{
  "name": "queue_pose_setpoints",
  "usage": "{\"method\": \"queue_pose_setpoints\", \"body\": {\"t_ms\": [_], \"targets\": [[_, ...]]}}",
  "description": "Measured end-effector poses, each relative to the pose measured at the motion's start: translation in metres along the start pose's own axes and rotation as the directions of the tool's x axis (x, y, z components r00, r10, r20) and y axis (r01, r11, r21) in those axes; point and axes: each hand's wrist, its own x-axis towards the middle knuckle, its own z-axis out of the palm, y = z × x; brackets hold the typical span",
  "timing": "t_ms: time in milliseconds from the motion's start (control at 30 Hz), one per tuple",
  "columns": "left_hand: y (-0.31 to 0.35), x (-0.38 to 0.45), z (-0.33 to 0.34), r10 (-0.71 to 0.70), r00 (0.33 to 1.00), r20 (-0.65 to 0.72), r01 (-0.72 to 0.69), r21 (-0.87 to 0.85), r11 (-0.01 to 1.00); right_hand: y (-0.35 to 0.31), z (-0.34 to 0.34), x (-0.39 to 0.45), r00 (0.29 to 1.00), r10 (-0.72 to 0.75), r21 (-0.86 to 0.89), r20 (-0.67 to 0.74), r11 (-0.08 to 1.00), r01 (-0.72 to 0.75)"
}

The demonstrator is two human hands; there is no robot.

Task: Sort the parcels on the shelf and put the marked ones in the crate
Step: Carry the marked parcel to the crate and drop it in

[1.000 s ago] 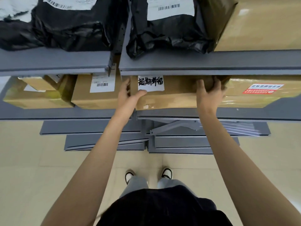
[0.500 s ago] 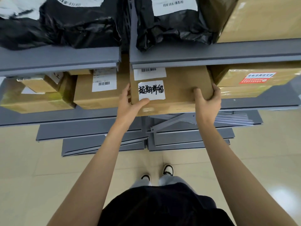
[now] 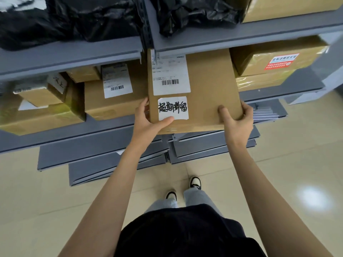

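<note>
Head view: a flat brown cardboard parcel [image 3: 207, 89] with a handwritten white label [image 3: 173, 108] juts half out of the grey metal shelf [image 3: 241, 37]. The left hand [image 3: 148, 123] and right hand [image 3: 236, 121] clamp its near corners; it appears stiff and light.

I have one head-worn view, looking steeply down and forward at the grey shelf [image 3: 241, 37], close, with floor [image 3: 278, 182] below it.
</note>
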Motion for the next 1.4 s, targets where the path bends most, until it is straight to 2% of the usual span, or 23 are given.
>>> {"method": "queue_pose_setpoints", "body": {"t_ms": [267, 467, 600, 700, 833, 1033, 1200, 1300, 1400], "targets": [[-0.013, -0.023, -0.006, 0.005, 0.994, 0.113, -0.012, 0.057, 0.998, 0.025, -0.019, -0.036, 0.992, 0.088, 0.026, -0.096, 0.996, -0.085], [-0.005, -0.041, 0.025, 0.042, 0.968, 0.248, -0.071, 0.111, 0.991, 0.042, -0.063, -0.049, 0.959, 0.166, 0.049, -0.229, 0.986, -0.159], [0.009, -0.058, 0.069, 0.087, 0.922, 0.378, -0.158, 0.162, 0.974, 0.056, -0.117, -0.059, 0.914, 0.204, 0.081, -0.351, 0.979, -0.188], [0.017, -0.085, 0.121, 0.103, 0.848, 0.52, -0.231, 0.187, 0.955, 0.072, -0.179, -0.075, 0.842, 0.249, 0.14, -0.479, 0.968, -0.207], [0.023, -0.154, 0.212, 0.143, 0.663, 0.735, -0.346, 0.131, 0.929, 0.099, -0.284, -0.115, 0.68, 0.328, 0.234, -0.656, 0.945, -0.23], [0.009, -0.312, 0.347, 0.101, 0.311, 0.945, -0.436, 0.047, 0.899, 0.146, -0.449, -0.216, 0.31, 0.43, 0.37, -0.848, 0.899, -0.236], [-0.01, -0.443, 0.422, 0.032, -0.02, 0.999, -0.45, -0.038, 0.892, 0.185, -0.54, -0.308, -0.028, 0.453, 0.445, -0.891, 0.861, -0.246], [-0.019, -0.51, 0.453, -0.003, -0.208, 0.978, -0.471, -0.097, 0.877, 0.203, -0.571, -0.353, -0.223, 0.474, 0.518, -0.852, 0.827, -0.219], [-0.028, -0.568, 0.483, -0.046, -0.365, 0.93, -0.496, -0.152, 0.855, 0.219, -0.589, -0.387, -0.385, 0.475, 0.567, -0.792, 0.805, -0.174]]}}
